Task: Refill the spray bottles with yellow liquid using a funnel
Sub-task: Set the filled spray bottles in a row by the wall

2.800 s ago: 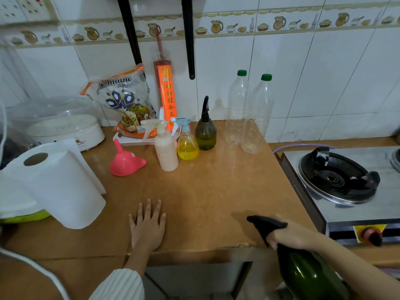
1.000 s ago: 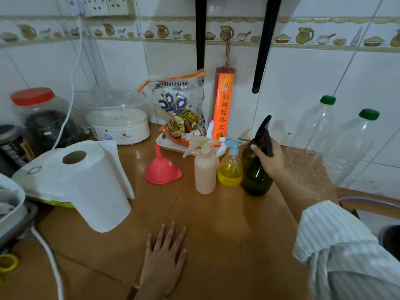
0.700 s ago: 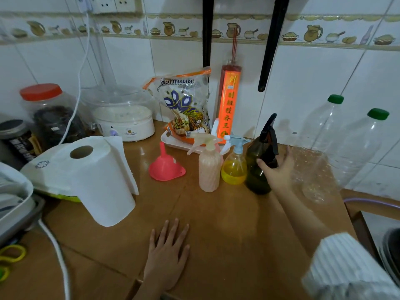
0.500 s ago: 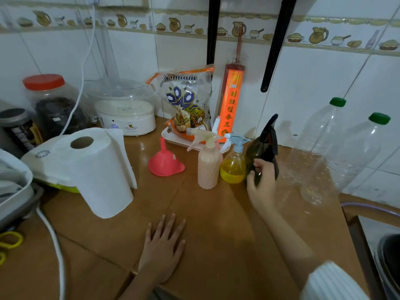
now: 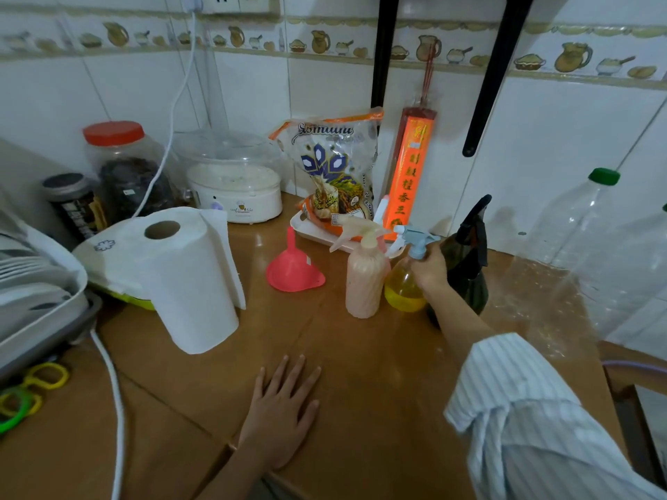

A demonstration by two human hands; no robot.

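Note:
Three spray bottles stand in a row on the brown counter: a pale pink one, a clear one with yellow liquid and a light blue trigger head, and a dark green one with a black head. My right hand wraps around the neck of the yellow spray bottle, just under its blue head. A pink funnel rests mouth down to the left of the bottles. My left hand lies flat, fingers spread, near the counter's front edge.
Two big clear plastic bottles with green caps stand at the right. A paper towel roll stands at the left, with a white steamer, jars and a dish rack behind. A snack bag on a white tray sits by the wall.
My right hand set the dark green bottle beside the others, let go of it, then moved left and closed on the yellow spray bottle's neck. The left hand stayed flat.

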